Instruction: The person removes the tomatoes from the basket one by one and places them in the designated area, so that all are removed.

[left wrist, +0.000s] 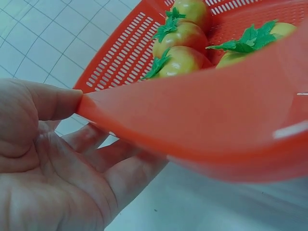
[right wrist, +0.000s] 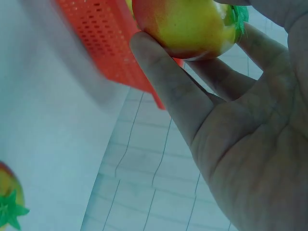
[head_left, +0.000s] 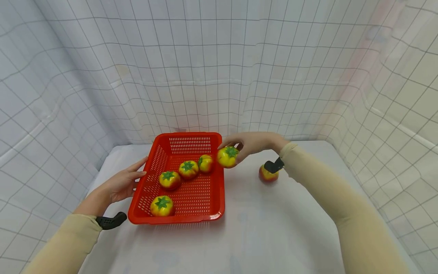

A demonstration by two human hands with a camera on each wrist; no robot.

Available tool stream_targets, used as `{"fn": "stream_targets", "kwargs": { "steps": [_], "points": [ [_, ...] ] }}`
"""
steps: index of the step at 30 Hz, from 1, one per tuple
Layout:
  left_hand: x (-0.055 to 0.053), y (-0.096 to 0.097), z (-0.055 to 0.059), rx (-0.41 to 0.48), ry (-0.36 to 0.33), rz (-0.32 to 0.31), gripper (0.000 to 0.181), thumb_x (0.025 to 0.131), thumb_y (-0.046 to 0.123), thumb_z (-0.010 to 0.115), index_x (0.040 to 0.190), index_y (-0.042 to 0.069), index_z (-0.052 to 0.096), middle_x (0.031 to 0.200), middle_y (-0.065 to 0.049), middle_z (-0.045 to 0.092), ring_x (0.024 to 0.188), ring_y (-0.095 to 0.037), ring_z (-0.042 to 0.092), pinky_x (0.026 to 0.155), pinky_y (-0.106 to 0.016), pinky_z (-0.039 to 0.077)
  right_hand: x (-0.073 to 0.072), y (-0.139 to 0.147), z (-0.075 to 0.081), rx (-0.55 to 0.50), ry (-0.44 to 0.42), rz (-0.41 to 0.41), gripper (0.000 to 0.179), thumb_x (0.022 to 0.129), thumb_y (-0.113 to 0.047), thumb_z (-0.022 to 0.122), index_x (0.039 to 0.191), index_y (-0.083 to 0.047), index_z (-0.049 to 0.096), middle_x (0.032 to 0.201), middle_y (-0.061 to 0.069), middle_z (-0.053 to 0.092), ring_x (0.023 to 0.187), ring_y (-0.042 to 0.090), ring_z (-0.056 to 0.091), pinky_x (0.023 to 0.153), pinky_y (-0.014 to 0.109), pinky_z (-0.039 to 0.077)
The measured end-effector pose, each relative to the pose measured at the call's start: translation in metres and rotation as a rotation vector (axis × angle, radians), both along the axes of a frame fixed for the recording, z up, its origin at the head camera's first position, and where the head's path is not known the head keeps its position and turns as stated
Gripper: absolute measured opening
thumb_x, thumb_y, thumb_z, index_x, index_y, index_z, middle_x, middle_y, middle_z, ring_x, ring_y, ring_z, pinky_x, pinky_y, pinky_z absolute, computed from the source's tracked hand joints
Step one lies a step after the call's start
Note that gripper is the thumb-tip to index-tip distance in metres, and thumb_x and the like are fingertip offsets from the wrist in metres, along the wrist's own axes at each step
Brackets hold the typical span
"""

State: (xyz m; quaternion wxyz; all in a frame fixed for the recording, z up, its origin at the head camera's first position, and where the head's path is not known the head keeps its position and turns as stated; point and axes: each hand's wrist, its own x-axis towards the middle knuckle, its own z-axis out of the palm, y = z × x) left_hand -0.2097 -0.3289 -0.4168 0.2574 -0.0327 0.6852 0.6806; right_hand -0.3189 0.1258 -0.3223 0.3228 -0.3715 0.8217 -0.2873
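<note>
Lift the round yellow-and-red fruit with green leafy top over the right rim of the red perforated plastic basket, then I'd lower it gently, clear of the four similar fruits inside. It's at that rim now, held in your right grip, palm down. Left grip pinches the left rim; brace lightly.

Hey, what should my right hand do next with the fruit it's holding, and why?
Probably ease the held fruit leftward and lower it into the red basket: the right hand has it by the basket's right side, four similar fruits already lie inside with bare floor beside them, and the left hand holds the basket's left side.
</note>
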Motion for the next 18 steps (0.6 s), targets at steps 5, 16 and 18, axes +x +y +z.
{"fn": "stream_targets", "kwargs": {
  "steps": [5,16,18],
  "points": [
    [0.0,-0.001,-0.001,0.005,-0.002,-0.007,0.07,0.112,0.026,0.041,0.164,0.035,-0.006,0.167,-0.024,0.012,0.12,-0.029,0.06,0.096,-0.051,0.054,-0.002,0.023,-0.002,0.01,-0.023,-0.074,0.059,0.088,-0.024,0.08,0.14,-0.037,0.057,0.14,-0.007,0.053,0.128,0.024,0.049,0.1,0.038,0.051],
    [-0.001,-0.003,-0.003,0.003,0.001,-0.022,0.071,0.112,0.029,0.042,0.163,0.037,-0.007,0.167,-0.024,0.012,0.119,-0.028,0.061,0.095,-0.051,0.054,-0.005,0.073,-0.011,0.046,-0.026,-0.222,0.059,0.089,-0.022,0.075,0.141,-0.044,0.056,0.148,-0.007,0.046,0.136,0.025,0.04,0.107,0.048,0.044],
    [-0.002,-0.003,-0.003,0.003,0.002,-0.025,0.071,0.112,0.029,0.041,0.163,0.036,-0.007,0.167,-0.024,0.012,0.119,-0.028,0.061,0.095,-0.051,0.054,-0.005,0.081,-0.014,0.032,-0.032,-0.234,0.06,0.089,-0.02,0.074,0.141,-0.043,0.057,0.148,-0.006,0.047,0.137,0.025,0.038,0.108,0.049,0.042]
  ]
}}
